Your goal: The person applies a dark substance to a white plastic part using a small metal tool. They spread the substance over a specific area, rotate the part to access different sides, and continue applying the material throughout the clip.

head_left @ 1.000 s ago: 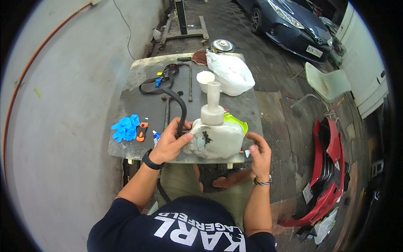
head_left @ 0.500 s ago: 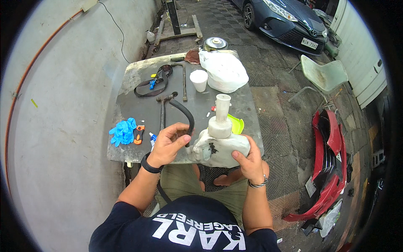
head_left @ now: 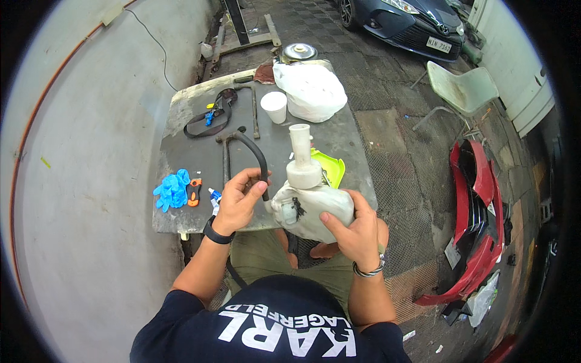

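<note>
White plastic coolant reservoir (head_left: 315, 209) at near edge of grey table (head_left: 193, 151), right hand (head_left: 357, 233) gripping its side, left hand (head_left: 237, 199) fingers closed on black rubber hose (head_left: 257, 158), blue gloves (head_left: 172, 189) nearby

Grimy white tank (head_left: 315, 209), black hose (head_left: 254, 154), seemingly joined.

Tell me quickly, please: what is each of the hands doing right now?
Left hand: closed on the black hose.
Right hand: holding the white plastic reservoir.
</note>
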